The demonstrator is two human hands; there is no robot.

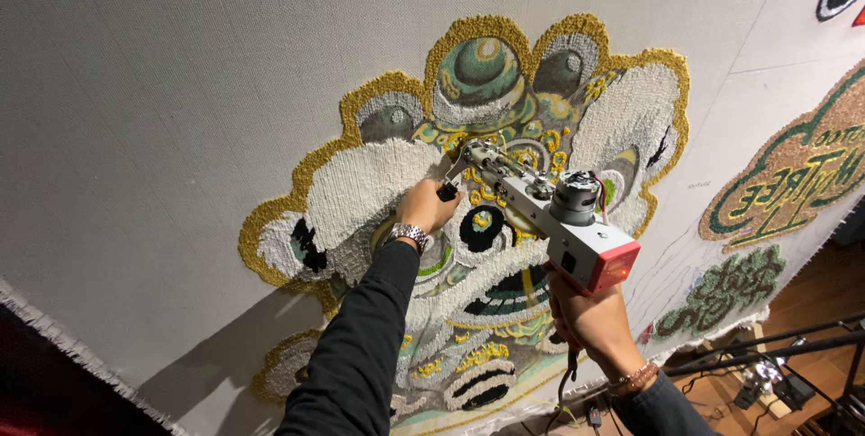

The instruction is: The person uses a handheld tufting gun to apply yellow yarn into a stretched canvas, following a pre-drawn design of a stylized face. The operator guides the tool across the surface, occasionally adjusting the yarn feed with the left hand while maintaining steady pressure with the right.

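The right hand [590, 321] is wrapped tight around the lower grip of a tufting gun [541, 211], a grey metal tool with a round motor on top and a red glowing rear end; the left hand [428, 206] is closed around the gun's black front handle [447, 191], a metal watch [407, 234] on its wrist; the gun's needle end meets the stretched grey backing cloth [162, 112] near the middle of a tufted lion-head design [505, 103] in white, gold, green and black yarn; a cord [566, 382] hangs down below the right hand; near the cloth's right edge sit a green and brown tufted patch [793, 175] and a smaller green one [721, 292]; the cloth's frayed lower edge runs toward the bottom left corner; stand legs [766, 350] and wooden floor [811, 296] show at lower right
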